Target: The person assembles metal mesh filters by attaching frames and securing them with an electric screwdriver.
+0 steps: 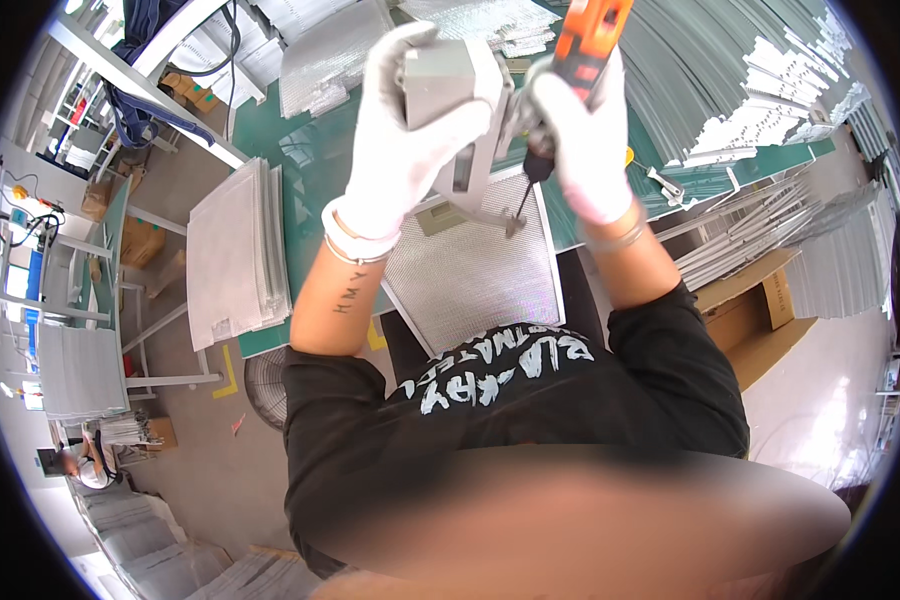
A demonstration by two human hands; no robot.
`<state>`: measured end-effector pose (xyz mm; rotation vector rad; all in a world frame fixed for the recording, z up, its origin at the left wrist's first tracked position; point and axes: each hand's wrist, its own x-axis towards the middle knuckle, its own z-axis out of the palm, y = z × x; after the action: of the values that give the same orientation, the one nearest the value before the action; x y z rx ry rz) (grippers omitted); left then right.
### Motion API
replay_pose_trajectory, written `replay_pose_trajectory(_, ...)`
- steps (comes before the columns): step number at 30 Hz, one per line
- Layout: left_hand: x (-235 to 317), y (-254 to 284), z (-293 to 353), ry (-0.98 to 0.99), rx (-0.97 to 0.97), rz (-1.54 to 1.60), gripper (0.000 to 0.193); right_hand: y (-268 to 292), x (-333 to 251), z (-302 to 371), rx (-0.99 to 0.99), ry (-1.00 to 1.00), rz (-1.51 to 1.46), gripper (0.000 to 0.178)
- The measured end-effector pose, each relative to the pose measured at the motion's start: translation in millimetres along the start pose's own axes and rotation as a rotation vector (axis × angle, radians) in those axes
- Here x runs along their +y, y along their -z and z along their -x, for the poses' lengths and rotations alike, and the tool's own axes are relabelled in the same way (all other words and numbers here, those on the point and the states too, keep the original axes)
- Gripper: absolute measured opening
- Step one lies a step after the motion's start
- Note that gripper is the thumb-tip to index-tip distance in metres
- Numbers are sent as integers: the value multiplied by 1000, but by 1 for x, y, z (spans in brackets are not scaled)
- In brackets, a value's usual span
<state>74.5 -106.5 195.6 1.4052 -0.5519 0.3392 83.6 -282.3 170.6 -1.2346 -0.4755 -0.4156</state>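
Observation:
My left hand (400, 130), in a white glove, is closed round a grey metal box-shaped part (440, 75). A slotted arm of that part reaches down over a silver mesh panel (470, 290) on the green table. In my right hand (595, 140), also gloved, is an orange and black power drill (590, 45). Its thin bit points down toward the lower end of the grey part; whether the tip touches cannot be made out. The mesh panel lies at the near table edge, a pale rectangular piece (436, 220) showing on it near the grey part.
Stacked flat panels (235, 250) stand at the left of the table (315, 160). Piles of grey strips (710, 70) cover the far right. A small wrench-like tool (665, 186) lies right of my right hand. An opened cardboard box (760, 320) and a floor fan (265, 390) sit below.

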Motion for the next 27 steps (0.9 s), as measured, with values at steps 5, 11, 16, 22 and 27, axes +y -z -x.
replay_pose_trajectory(5, -10, 0, 0, 1, -27, 13, 60, 0, 8, 7, -20, -90, -141, 67)
replay_pose_trajectory(11, -17, -3, 5, -44, 26, -1, 61, -7, -4, -15, 106, 88, -85, 42)
replay_pose_trajectory(16, 5, -5, -4, -32, 29, 55, 65, -6, 6, 10, -19, -67, -92, 46)
replay_pose_trajectory(22, -31, -3, 49, 57, -84, -60, 77, 30, 16, -6, -196, -105, -250, 48)
replay_pose_trajectory(27, -39, -7, 73, 33, -151, -115, 86, 51, 35, -6, -312, -156, -353, 54)
